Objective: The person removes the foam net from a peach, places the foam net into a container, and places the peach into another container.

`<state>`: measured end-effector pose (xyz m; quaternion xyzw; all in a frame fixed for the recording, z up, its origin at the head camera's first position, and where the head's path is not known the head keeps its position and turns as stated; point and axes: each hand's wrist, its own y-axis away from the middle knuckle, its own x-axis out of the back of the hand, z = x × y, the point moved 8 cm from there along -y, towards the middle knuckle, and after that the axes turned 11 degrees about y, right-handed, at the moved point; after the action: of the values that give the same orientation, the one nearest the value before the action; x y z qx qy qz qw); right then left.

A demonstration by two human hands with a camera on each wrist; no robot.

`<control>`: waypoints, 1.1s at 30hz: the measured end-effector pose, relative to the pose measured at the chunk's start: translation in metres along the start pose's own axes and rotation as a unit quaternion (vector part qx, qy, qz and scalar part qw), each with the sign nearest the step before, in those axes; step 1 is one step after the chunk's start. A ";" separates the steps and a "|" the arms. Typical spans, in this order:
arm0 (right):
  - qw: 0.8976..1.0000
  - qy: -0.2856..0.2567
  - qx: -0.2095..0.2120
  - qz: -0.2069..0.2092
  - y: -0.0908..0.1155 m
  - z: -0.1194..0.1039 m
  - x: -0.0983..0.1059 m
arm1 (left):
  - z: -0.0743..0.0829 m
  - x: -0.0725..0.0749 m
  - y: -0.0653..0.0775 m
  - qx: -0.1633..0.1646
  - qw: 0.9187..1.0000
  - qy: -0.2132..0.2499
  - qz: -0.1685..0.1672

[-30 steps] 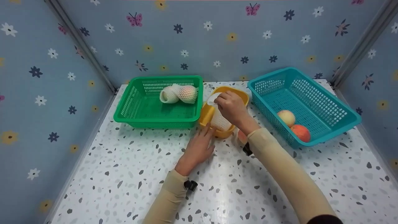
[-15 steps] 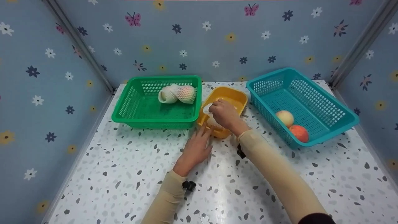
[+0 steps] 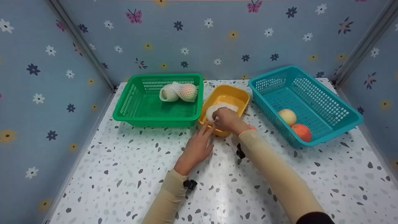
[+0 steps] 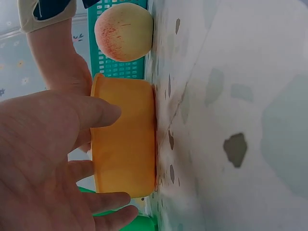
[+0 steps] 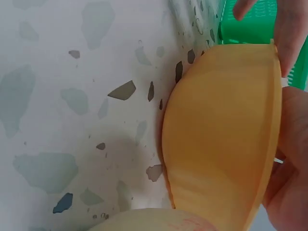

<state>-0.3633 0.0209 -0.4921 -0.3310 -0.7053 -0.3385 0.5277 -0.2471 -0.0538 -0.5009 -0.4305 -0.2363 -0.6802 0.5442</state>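
A white foam fruit net (image 3: 221, 108) lies in the yellow plastic tub (image 3: 230, 90). My right hand (image 3: 228, 119) reaches over the tub's near end and pinches the near part of the net; its fingertips are partly hidden. With fingers spread, my left hand (image 3: 197, 146) touches the tub's near rim. The left wrist view shows that hand (image 4: 43, 144) beside the tub's wall (image 4: 125, 149). A peach (image 4: 124, 32) sits on the table by the tub, mostly covered by my right wrist in the head view.
Left of the tub stands a green basket (image 3: 157, 119) with fruits in foam nets (image 3: 186, 92). On the right, a teal basket (image 3: 329, 93) holds a pale peach (image 3: 287, 117) and a redder one (image 3: 301, 132). A patterned wall (image 3: 211, 40) rises behind.
My right hand has moved toward me and lower, bringing the net's end from above the tub down to its near end. The left hand stays at the rim.
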 end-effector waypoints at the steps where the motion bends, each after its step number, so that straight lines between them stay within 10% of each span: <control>1: 1.000 -0.009 -0.006 -0.010 0.000 0.002 -0.002 | 0.000 0.000 0.000 0.001 1.000 0.001 0.000; 12: 0.993 -0.091 -0.048 -0.056 0.002 0.011 -0.004 | 0.001 0.001 -0.002 -0.001 1.000 0.004 0.007; 26: 0.988 0.045 -0.056 0.134 0.005 0.017 0.021 | -0.005 -0.004 -0.002 0.022 1.000 0.004 -0.008; 33: 0.989 0.060 -0.015 0.132 0.006 0.009 0.016 | -0.004 -0.004 -0.003 0.039 0.999 0.008 -0.025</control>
<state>-0.3663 0.0331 -0.4773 -0.4082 -0.6171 -0.2952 0.6045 -0.2513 -0.0537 -0.5063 -0.3977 -0.2688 -0.6872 0.5453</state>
